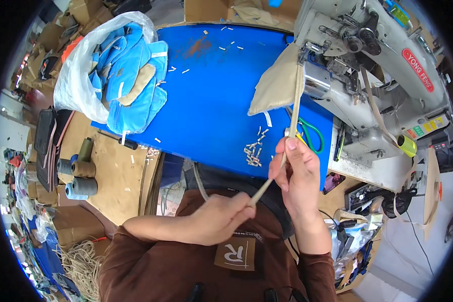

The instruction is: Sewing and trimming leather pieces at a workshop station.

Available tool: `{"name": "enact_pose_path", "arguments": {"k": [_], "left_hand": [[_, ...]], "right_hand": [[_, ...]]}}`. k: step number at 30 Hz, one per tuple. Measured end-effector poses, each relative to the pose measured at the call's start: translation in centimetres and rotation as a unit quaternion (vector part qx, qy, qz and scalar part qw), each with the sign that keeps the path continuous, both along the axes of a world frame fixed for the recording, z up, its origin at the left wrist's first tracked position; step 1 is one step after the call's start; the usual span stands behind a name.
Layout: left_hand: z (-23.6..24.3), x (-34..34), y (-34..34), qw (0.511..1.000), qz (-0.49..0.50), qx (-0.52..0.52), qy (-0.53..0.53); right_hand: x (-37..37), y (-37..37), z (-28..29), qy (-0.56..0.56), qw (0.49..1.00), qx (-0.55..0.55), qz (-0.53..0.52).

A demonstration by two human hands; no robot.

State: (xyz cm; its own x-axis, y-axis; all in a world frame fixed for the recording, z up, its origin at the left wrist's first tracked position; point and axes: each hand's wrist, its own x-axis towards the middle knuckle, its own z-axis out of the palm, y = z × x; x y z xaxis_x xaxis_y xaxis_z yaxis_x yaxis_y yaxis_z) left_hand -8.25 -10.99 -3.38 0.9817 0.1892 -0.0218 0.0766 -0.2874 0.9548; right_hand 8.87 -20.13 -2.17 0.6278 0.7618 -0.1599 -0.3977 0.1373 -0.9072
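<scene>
A long, narrow beige strip (265,188) runs diagonally up from my left hand (219,215), which is closed on its lower end. My right hand (296,166) pinches the same strip higher up. Its far end reaches a beige fabric piece (276,80) hanging at the needle area of a grey sewing machine (397,55). Green-handled scissors (315,136) lie just beyond my right hand, partly hidden. Small white clipped bits (253,154) are piled on the blue work surface (201,105) near that hand.
A plastic bag (70,95) of blue fabric pieces (131,110) sits at the upper left. Several thread cones (84,186) stand on a wooden board (116,181) at the left. Cardboard boxes (80,221), coiled cord (80,261) and a black bag (395,201) are around the edges.
</scene>
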Motion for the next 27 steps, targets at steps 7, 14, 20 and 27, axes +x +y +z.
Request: {"name": "enact_pose_path", "arguments": {"k": [7,14,20,27], "left_hand": [[-0.1,-5.1,1.8,0.981,0.045,0.191,0.0],[-6.5,-20.6,8.5,0.95,0.227,0.158,0.143],[-7.4,-38.2,14.3,0.833,0.534,0.005,0.143],[-10.8,-52.3,15.5,0.749,0.504,0.227,0.365]], "right_hand": [[-0.1,0.0,-0.7,0.001,0.999,0.049,-0.015],[3.4,-2.5,1.8,0.039,0.989,0.131,-0.059],[5.1,-2.9,2.8,0.091,0.983,0.149,-0.062],[3.4,-2.2,1.8,-0.002,0.998,0.069,-0.013]]}}
